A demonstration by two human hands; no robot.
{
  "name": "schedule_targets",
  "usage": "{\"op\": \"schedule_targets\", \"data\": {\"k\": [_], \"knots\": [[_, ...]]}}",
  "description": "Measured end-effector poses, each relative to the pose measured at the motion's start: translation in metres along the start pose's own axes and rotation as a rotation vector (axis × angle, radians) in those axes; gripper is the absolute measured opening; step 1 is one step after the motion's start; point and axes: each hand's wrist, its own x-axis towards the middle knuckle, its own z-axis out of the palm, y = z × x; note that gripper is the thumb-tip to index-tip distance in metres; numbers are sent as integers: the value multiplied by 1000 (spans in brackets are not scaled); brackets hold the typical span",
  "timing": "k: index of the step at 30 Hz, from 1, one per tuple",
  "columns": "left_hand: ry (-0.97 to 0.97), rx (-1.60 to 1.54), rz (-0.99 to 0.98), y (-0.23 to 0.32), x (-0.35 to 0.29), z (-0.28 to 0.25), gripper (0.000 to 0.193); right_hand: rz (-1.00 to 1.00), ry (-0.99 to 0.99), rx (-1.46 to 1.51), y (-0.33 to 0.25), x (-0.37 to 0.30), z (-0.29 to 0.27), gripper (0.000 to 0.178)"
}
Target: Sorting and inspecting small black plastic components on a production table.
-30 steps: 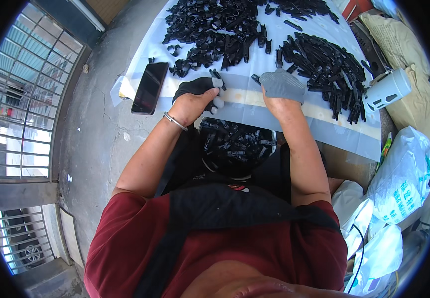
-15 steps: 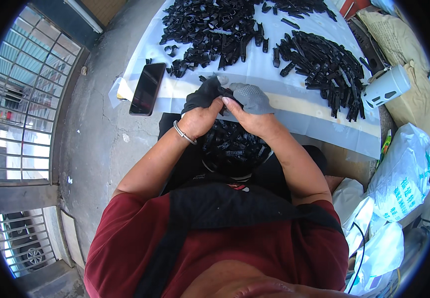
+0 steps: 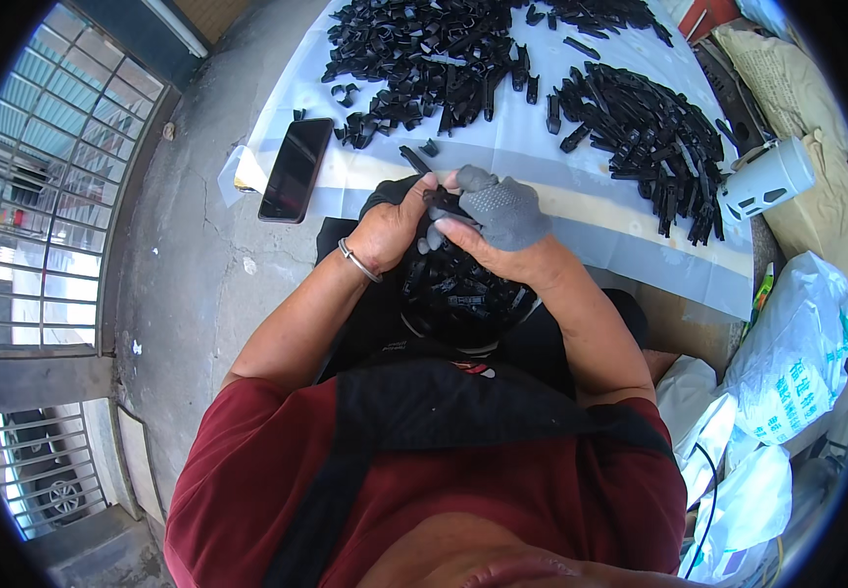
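My left hand (image 3: 392, 218), in a black half-glove with the thumb bare, is closed on a small black plastic part (image 3: 447, 204). The same part is pinched by my right hand (image 3: 505, 214), which wears a grey dotted glove with a bare thumb. Fingers hide much of the part, so its full shape cannot be made out. Just below both hands, a round container (image 3: 448, 343) in my lap holds many more black plastic pieces (image 3: 468, 294). Beyond my left thumb, a slim black piece (image 3: 412, 159) and a smaller one (image 3: 430, 147) show by the table's near edge.
White sheeting covers the table (image 3: 532, 127). A large heap of black clips (image 3: 424, 59) lies at the far left, with long black pieces (image 3: 640, 137) heaped right. A phone (image 3: 296, 170) rests left, a white perforated cylinder (image 3: 767, 176) right. Plastic bags (image 3: 787, 353) crowd my right side.
Both hands have drawn slightly apart and turned, uncovering the black part between them. Grey fingertips now show under it. The view has shifted a little.
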Motion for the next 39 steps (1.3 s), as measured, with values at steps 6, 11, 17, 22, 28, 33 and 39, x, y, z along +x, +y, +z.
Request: {"op": "schedule_targets", "data": {"k": [6, 11, 17, 22, 28, 33, 39], "knots": [[-49, -39, -89, 14, -2, -10, 47, 136, -196, -241, 0, -5, -20, 31], [-23, 46, -11, 19, -4, -9, 45, 64, -204, -324, -2, -5, -24, 31], [-32, 92, 88, 26, -4, -9, 41, 52, -199, -310, -1, -7, -28, 28], [-2, 321, 131, 28, -4, 0, 38, -19, -198, -434, -5, -10, -14, 25], [-84, 484, 230, 27, -9, -10, 39, 44, -290, -451, -8, 0, -12, 26], [458, 939, 417, 3, 30, -51, 27, 418, 374, -1010, 37, 16, -85, 23], [271, 1100, 143, -11, 66, -60, 24, -73, -103, -778, 18, 37, -3, 24]]}}
